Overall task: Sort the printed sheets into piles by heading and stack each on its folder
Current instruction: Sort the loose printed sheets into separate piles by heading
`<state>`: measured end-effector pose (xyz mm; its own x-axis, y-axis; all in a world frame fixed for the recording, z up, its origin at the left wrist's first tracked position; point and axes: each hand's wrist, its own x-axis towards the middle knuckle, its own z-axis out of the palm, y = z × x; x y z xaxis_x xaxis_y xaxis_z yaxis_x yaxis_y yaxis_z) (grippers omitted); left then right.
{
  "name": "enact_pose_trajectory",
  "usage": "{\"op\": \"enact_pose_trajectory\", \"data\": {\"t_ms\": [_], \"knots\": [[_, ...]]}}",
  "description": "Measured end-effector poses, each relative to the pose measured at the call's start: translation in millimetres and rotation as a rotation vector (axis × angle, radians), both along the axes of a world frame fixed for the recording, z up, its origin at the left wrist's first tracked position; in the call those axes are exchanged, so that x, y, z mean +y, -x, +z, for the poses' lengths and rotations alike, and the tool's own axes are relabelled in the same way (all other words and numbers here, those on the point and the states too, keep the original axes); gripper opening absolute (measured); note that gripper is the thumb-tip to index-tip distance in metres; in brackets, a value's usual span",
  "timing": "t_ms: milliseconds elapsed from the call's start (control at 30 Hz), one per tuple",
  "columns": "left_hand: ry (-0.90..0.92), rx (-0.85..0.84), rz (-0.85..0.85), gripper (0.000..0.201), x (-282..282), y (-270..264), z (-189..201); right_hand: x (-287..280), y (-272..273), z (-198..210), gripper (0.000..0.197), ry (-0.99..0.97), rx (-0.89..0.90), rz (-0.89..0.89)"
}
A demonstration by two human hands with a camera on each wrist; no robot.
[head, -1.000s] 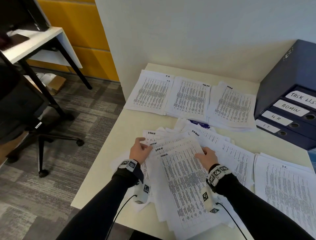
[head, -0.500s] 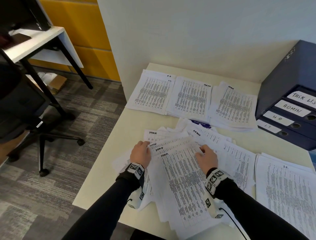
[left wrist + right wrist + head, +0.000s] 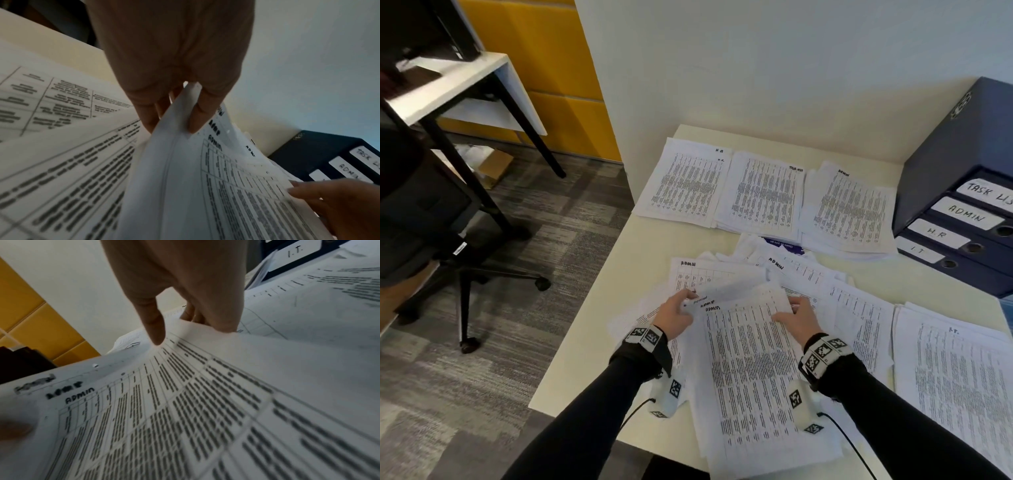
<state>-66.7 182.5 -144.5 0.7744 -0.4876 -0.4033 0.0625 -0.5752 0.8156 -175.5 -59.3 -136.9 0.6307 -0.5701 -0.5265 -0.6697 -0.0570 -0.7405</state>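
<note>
A sheaf of printed sheets headed ADMIN [image 3: 753, 359] [image 3: 226, 186] [image 3: 185, 402] lies atop a loose heap at the table's front. My left hand [image 3: 676, 313] [image 3: 176, 112] pinches its top left corner, thumb above and fingers beneath. My right hand [image 3: 796, 317] [image 3: 174, 324] holds the top right corner, thumb on the top sheet and fingers under the edge. Three sorted piles lie at the back: HR [image 3: 686, 181], Task List [image 3: 763, 195] and Admin [image 3: 851, 205]. An IT pile [image 3: 959, 387] lies at the right.
A dark blue box of folders [image 3: 962, 212] labelled Task List, Admin, HR and IT stands at the back right. The cream table [image 3: 592, 335] ends just left of my left hand. An office chair [image 3: 431, 219] and another desk [image 3: 458, 85] stand on the left.
Both hands have closed on the top corners of the ADMIN sheaf, and its upper edge has lifted slightly off the heap.
</note>
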Motion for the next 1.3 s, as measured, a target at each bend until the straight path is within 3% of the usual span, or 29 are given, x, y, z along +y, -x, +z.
{"op": "enact_pose_trajectory", "data": {"t_ms": [100, 233, 333, 567, 633, 767, 867, 933, 1033, 1100, 1300], "knots": [[0.032, 0.011, -0.046, 0.039, -2.9, 1.8, -2.3, -4.9, 5.7, -3.3, 0.058, -0.003, 0.073, 0.054], [-0.062, -0.091, -0.031, 0.030, -12.3, -3.5, -3.0, -9.9, 12.7, -8.5, 0.033, 0.064, 0.135, 0.092], [-0.198, -0.198, -0.045, 0.024, -13.6, -10.9, -5.6, -11.2, 16.2, -11.2, 0.031, 0.064, 0.099, 0.065], [-0.388, -0.225, -0.158, 0.042, -3.8, -5.1, -2.3, -4.7, 19.1, -5.7, 0.034, 0.055, 0.057, 0.043], [-0.314, -0.177, -0.127, 0.040, -2.9, -4.6, -3.4, -3.0, 15.8, -4.7, 0.043, 0.019, 0.051, 0.033], [-0.121, -0.141, 0.016, 0.036, -6.6, -10.8, 4.7, -4.6, 10.9, -6.3, 0.038, -0.064, 0.097, 0.081], [-0.023, -0.055, 0.380, 0.049, -12.4, -24.4, 9.1, -10.8, 10.0, -10.0, 0.032, -0.004, 0.111, 0.079], [-0.092, 0.064, 0.574, 0.046, -14.6, -35.7, 8.6, -15.0, 9.6, -12.8, 0.037, 0.011, 0.125, 0.023], [-0.212, 0.173, 0.537, 0.045, -11.5, -44.7, 0.4, -13.5, 8.5, -12.8, 0.061, 0.000, 0.156, -0.014], [-0.217, 0.173, 0.476, 0.042, -9.0, -45.5, -5.6, -6.8, 6.9, -10.2, 0.064, -0.020, 0.157, -0.045], [-0.061, 0.004, 0.359, 0.024, -8.9, -24.8, -5.6, 12.2, -5.9, -7.4, 0.029, -0.071, 0.122, -0.082]]}}
